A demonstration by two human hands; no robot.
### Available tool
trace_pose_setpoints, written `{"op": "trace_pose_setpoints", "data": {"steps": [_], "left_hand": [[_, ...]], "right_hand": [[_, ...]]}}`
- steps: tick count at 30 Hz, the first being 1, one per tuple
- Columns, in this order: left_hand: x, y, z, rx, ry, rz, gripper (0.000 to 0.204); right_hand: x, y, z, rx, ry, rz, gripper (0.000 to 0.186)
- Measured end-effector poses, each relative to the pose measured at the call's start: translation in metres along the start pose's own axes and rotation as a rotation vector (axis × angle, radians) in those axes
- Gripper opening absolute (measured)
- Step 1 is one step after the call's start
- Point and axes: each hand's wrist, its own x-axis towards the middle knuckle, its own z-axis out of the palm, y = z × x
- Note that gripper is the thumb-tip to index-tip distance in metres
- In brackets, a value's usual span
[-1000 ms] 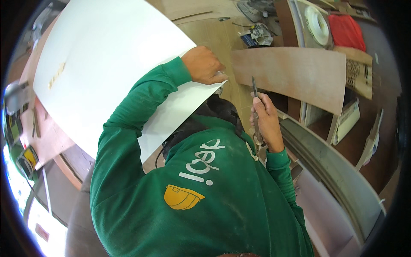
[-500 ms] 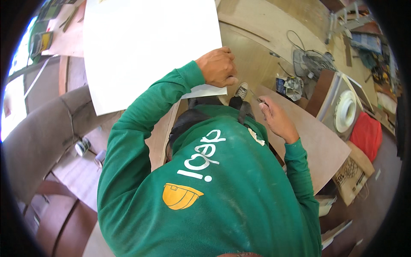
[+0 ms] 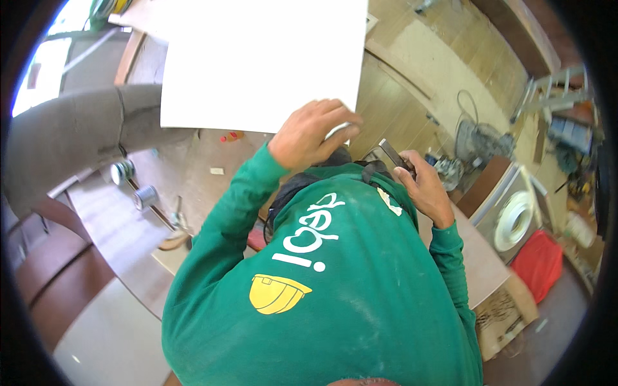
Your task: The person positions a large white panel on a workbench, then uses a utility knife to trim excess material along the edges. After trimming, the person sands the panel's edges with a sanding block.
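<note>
- Left hand (image 3: 318,132) lies across the near right corner of the white sheet (image 3: 264,61), fingers curled toward the thumb; a sliver of white shows between them, but I cannot tell whether they pinch the sheet.
- The white sheet spreads forward from that hand, past the top edge of the view, with its near edge ahead of the person's body.
- Right hand (image 3: 423,186) is closed around a narrow metal tool (image 3: 389,154), whose flat end sticks out past the fingers, angled toward the left hand and apart from the sheet.
- Both arms wear the sleeves of a green sweatshirt (image 3: 322,334) with a yellow helmet print.
- Beside the right forearm is a brown board (image 3: 479,260), with a paper bag (image 3: 492,325) by its outer end.
- Farther right, a white roll (image 3: 514,222) sits just beside a red bundle (image 3: 541,264).
- On the left, two cans (image 3: 146,197) stand near each other, well apart from the left hand.
</note>
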Motion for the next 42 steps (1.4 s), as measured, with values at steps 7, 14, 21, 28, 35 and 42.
{"op": "trace_pose_setpoints", "data": {"steps": [7, 14, 21, 28, 35, 42], "left_hand": [[-0.133, -0.049, 0.052, -0.307, 0.112, -0.345, 0.032], [-0.145, -0.011, 0.186, -0.478, 0.596, -0.843, 0.046], [-0.042, 0.069, 0.285, -0.806, 1.192, -1.044, 0.077], [0.086, 0.021, 0.265, -1.358, 1.946, -0.458, 0.078], [0.148, -0.006, 0.253, -1.125, 2.497, -0.125, 0.063], [0.180, -0.048, 0.243, -0.687, 2.817, -0.367, 0.054]], "right_hand": [[0.088, -0.108, -0.029, -0.456, -0.243, -0.247, 0.033], [0.213, -0.197, 0.004, -0.876, -0.777, -0.558, 0.038], [0.241, -0.242, 0.071, -1.054, -1.259, -1.140, 0.038], [0.178, -0.246, 0.093, -1.672, -1.542, -1.447, 0.041], [0.145, -0.226, 0.113, -2.030, -1.600, -1.715, 0.036], [0.134, -0.214, 0.128, -2.143, -1.682, -1.920, 0.037]]}}
